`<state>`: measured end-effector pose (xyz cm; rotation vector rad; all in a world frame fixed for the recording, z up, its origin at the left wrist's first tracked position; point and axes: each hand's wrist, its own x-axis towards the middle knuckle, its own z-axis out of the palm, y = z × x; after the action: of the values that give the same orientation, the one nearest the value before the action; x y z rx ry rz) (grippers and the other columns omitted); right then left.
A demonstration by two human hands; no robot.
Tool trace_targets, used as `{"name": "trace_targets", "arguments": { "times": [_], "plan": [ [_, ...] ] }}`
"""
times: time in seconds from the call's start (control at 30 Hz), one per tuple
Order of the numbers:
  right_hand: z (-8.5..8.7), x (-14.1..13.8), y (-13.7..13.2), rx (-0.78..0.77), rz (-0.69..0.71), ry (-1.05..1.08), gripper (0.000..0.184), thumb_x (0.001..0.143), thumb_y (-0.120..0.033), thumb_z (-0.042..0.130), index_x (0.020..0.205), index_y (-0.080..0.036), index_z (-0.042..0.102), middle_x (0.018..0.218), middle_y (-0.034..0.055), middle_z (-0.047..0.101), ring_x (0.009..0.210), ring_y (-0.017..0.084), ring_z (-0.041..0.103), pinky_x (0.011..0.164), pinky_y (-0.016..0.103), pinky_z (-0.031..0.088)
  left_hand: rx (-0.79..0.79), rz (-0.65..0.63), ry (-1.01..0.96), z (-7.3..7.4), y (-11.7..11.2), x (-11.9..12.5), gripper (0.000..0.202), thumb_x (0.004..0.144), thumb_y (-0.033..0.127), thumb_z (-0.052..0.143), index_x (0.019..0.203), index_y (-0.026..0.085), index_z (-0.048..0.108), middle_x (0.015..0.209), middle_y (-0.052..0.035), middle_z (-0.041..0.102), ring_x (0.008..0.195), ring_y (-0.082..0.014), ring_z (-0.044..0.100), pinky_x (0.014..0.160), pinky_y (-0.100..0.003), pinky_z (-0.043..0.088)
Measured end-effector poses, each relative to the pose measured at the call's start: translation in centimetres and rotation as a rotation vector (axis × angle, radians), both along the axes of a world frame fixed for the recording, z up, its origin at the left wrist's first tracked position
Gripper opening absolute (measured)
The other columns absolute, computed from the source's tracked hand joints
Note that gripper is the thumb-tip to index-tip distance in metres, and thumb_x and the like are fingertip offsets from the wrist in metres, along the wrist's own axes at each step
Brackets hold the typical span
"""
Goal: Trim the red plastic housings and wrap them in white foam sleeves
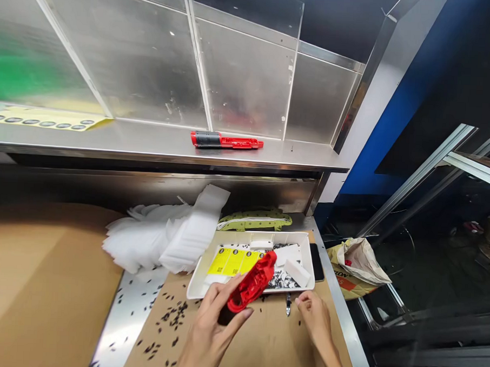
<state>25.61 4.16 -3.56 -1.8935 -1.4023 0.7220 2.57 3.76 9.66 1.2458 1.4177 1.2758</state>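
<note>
My left hand (212,328) is closed around a red plastic housing (253,284) with a black end, its hollow ribbed side facing up. The housing is tilted over the front edge of a white tray (250,239). Lower right of the tray, my right hand (315,315) has thumb and fingertips pinched together; whether anything small is between them cannot be made out. Just left of those fingertips a small shiny metal piece (288,304) lies on the cardboard (276,344). Inside the tray are yellow labels (234,262), white blocks (297,273) and many small black and silvery parts.
On the steel shelf (157,142) lies another red and black housing (226,141). White foam sheets (194,230) are heaped left of the tray, and green strips (255,221) lie behind it. A phone (317,262) rests at its right. Small black pieces (174,314) are scattered leftward. A paper bag (357,267) stands beyond the table edge.
</note>
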Motion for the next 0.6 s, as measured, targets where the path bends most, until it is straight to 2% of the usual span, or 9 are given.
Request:
{"name": "trace_targets", "arguments": {
  "times": [0.07,0.13,0.2,0.27,0.33,0.4,0.5,0.57,0.6],
  "plan": [
    [-2.1,-0.8,0.5,-0.066,-0.042,-0.048,0.007,0.08,-0.018,0.062,0.073,-0.017,0.064,0.08,0.0022,0.065,0.071,0.018,0.063,0.069,0.033,0.048,-0.091,-0.002,-0.087,-0.4,-0.4,0.0,0.056,0.061,0.054,0.08,0.108,0.025,0.073,0.093,-0.0072,0.069,0.101,-0.0312,0.061,0.101,-0.035,0.04],
    [-3.6,-2.0,0.7,-0.091,-0.095,-0.087,0.002,0.08,-0.016,0.065,0.079,-0.017,0.064,0.09,0.003,0.065,0.082,0.018,0.062,0.075,0.035,0.048,-0.222,0.01,-0.296,-1.0,-1.0,0.1,0.065,0.061,0.061,0.077,0.115,0.025,0.068,0.096,-0.0066,0.073,0.094,-0.0276,0.064,0.093,-0.033,0.046],
    [-4.2,-3.2,0.7,-0.083,-0.138,-0.098,0.002,0.081,-0.016,0.064,0.08,-0.017,0.064,0.096,0.005,0.063,0.091,0.02,0.06,0.08,0.037,0.048,-0.319,0.044,-0.512,-1.3,-1.6,0.1,0.069,0.061,0.059,0.078,0.12,0.025,0.065,0.095,-0.0043,0.075,0.079,-0.0206,0.064,0.078,-0.025,0.051],
    [-4.0,-3.8,0.4,-0.049,-0.152,-0.072,0.01,0.082,-0.019,0.06,0.073,-0.018,0.063,0.096,0.0086,0.063,0.092,0.024,0.061,0.079,0.04,0.048,-0.383,0.068,-0.699,-1.4,-2.0,0.1,0.063,0.06,0.052,0.082,0.114,0.023,0.069,0.095,-0.0027,0.076,0.066,-0.0146,0.06,0.064,-0.02,0.051],
    [-2.8,-3.7,-0.2,0.002,-0.121,-0.001,0.016,0.082,-0.025,0.059,0.067,-0.02,0.062,0.096,0.0111,0.064,0.086,0.026,0.063,0.076,0.041,0.05,-0.451,0.029,-0.893,-1.2,-2.1,0.2,0.051,0.064,0.044,0.082,0.108,0.02,0.072,0.095,-0.004,0.075,0.063,-0.0131,0.058,0.061,-0.02,0.052],
    [-0.9,-3.0,-1.0,0.064,-0.048,0.106,0.021,0.081,-0.034,0.06,0.065,-0.02,0.062,0.095,0.0113,0.068,0.081,0.026,0.066,0.072,0.039,0.053,-0.51,0.012,-1.061,-0.7,-2.2,0.5,0.037,0.076,0.035,0.074,0.107,0.015,0.072,0.098,-0.0084,0.075,0.064,-0.0143,0.061,0.064,-0.024,0.055],
    [3.1,-2.1,-2.8,0.162,0.073,0.264,0.028,0.084,-0.043,0.06,0.068,-0.02,0.062,0.1,0.0117,0.071,0.094,0.025,0.069,0.077,0.033,0.057,-0.562,0.085,-1.11,0.2,-2.4,1.7,0.03,0.087,0.019,0.062,0.112,0.005,0.067,0.1,-0.0191,0.074,0.075,-0.0218,0.07,0.073,-0.035,0.06],
    [6.1,-2.3,-4.3,0.275,0.065,0.413,0.024,0.084,-0.043,0.064,0.09,-0.019,0.064,0.106,0.0124,0.071,0.098,0.025,0.07,0.08,0.032,0.058,-0.556,0.103,-1.082,0.9,-2.8,2.7,0.036,0.087,0.012,0.059,0.121,0.003,0.061,0.101,-0.0238,0.074,0.09,-0.0308,0.072,0.085,-0.047,0.059],
    [7.5,-2.7,-5.1,0.352,0.035,0.494,0.03,0.084,-0.041,0.066,0.106,-0.02,0.061,0.108,0.0117,0.071,0.097,0.025,0.071,0.079,0.032,0.059,-0.542,0.089,-1.08,1.3,-3.1,3.1,0.04,0.087,0.009,0.059,0.127,0.004,0.058,0.102,-0.0244,0.074,0.096,-0.0338,0.071,0.089,-0.051,0.057]
  ]
}}
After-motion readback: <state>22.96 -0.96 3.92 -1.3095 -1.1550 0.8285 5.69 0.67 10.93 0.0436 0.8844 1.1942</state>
